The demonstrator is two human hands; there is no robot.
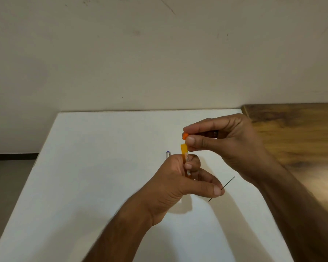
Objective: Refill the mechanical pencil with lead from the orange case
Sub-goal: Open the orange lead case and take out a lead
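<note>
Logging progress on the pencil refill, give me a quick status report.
Left hand grips orange lead case upright, cap off. Right hand pinches orange cap just above it. One lead on white table. Mechanical pencil behind left hand. Nothing blocking.

Left of worktop (83,167): bare white surface from the far edge to the near edge, open for a pass.
Centre: both hands raised above the surface; left hand (178,182) and right hand (231,144) close together, with the orange case (185,156) and its cap (185,136) between them.
Behind left hand: pencil (168,154) lies mostly hidden.
Right of left hand: thin lead (229,181) crosses the gap below the right wrist.
Far side: wall (159,53) closes off the back edge.
Right edge: wooden surface (301,138) adjoins.
</note>
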